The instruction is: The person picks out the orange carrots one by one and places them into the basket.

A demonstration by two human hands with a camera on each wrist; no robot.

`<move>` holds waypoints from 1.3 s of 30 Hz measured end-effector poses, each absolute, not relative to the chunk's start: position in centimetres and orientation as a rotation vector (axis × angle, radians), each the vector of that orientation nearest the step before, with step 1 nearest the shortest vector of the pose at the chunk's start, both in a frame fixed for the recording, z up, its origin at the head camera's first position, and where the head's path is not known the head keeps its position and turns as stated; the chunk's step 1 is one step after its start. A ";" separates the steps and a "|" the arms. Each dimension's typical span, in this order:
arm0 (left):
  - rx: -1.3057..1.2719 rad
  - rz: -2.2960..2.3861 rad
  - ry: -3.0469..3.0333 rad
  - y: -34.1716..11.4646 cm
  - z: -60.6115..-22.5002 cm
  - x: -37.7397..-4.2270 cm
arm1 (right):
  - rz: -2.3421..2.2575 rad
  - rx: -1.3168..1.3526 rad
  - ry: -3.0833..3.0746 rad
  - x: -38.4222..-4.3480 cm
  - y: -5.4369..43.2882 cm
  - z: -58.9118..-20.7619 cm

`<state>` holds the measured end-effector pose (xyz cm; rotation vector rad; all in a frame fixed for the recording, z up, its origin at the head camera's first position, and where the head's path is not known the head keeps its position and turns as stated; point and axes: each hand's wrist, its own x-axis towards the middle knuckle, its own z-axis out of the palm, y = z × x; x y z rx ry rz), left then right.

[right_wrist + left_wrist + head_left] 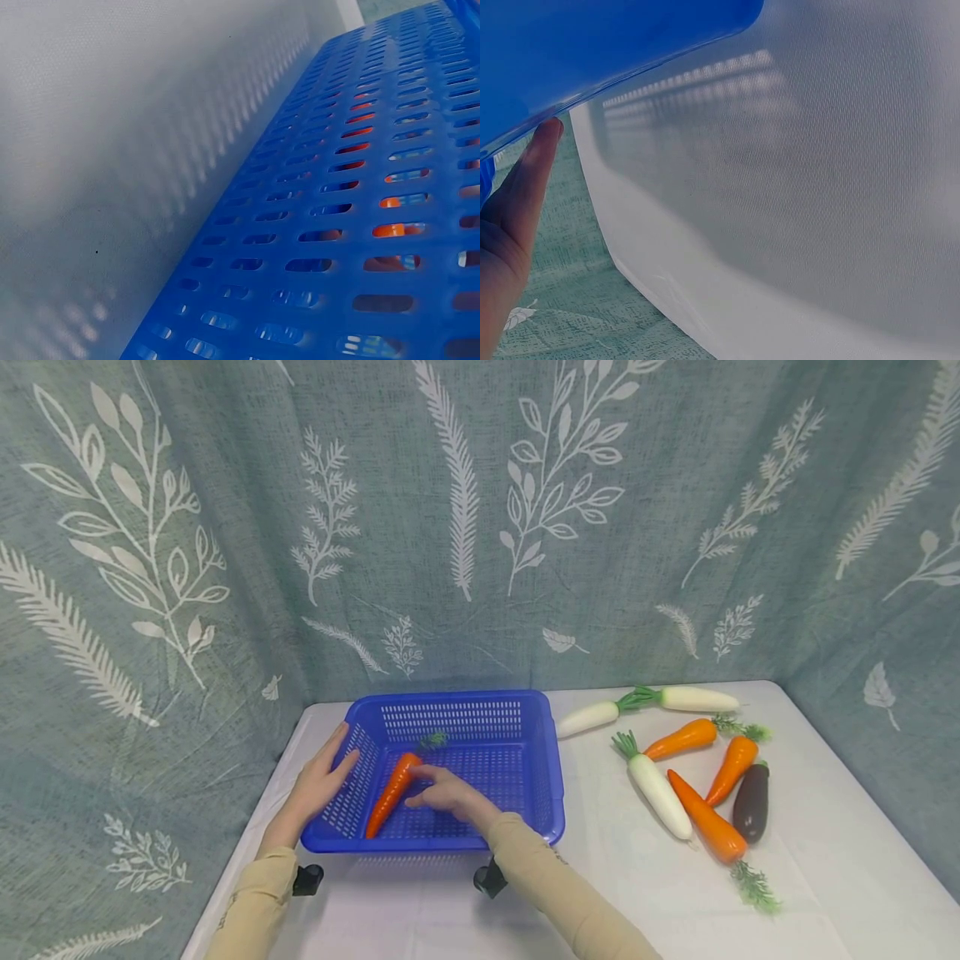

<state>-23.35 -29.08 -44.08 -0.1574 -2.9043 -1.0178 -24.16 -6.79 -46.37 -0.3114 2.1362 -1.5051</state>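
A blue slotted plastic basket (480, 842) stands at the table's left side. Inside it, an orange carrot (390, 797) lies slanted, its green top (433, 741) towards the back. My left hand (315, 785) holds the basket's left rim, thumb over the inner side and fingers along the outside; in the left wrist view a straight digit (544, 150) meets the rim. My right hand (450, 795) reaches over the front rim into the basket, index fingertip at the carrot's thick end and thumb apart beside it. Through the slots in the right wrist view, orange bits of carrot (390, 230) show.
Right of the basket on the white table (840, 860) lie three white radishes (660, 795), three more carrots (707, 817) and a dark eggplant (751, 802). One radish (588, 719) points at the basket's right wall. A patterned green curtain (480, 610) hangs behind and beside the table.
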 end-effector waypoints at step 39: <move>-0.147 -1.018 -2.908 -29.0 -43.9 -23.3 | -1.849 -0.085 1.883 -24.2 -6.5 -45.8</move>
